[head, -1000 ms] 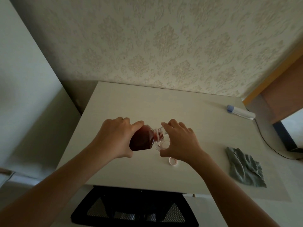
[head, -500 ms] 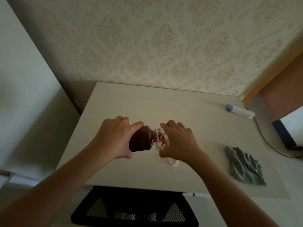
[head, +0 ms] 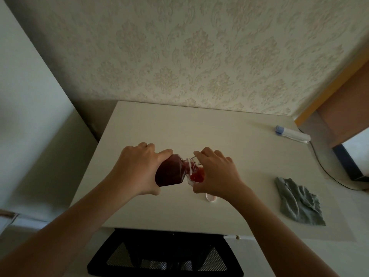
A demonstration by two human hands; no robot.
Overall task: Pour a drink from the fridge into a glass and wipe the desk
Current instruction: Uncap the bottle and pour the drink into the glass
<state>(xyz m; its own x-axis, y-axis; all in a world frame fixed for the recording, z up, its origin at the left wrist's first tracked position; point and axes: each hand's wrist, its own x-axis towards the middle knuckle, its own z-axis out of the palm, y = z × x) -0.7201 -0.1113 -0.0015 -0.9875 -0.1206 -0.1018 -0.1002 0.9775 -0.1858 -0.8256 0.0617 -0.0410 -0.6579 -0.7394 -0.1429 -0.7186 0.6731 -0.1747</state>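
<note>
My left hand (head: 137,168) grips a clear bottle of dark red drink (head: 171,170), tipped on its side with its open mouth over a small clear glass (head: 196,176). Red liquid shows inside the glass. My right hand (head: 217,174) wraps around the glass from the right and hides most of it. The glass stands on the pale desk (head: 179,126). The bottle's pinkish cap (head: 211,197) lies on the desk just under my right wrist. A crumpled grey-green cloth (head: 297,202) lies at the desk's right side.
A white tube with a blue cap (head: 292,133) lies at the back right corner. A dark cable (head: 327,172) runs along the desk's right edge. A black mesh chair (head: 165,256) stands below the front edge. Patterned wallpaper backs the desk.
The bottle has tipped a little further and red drink has collected in the glass, which was empty one second ago. Both hands have stayed in place.
</note>
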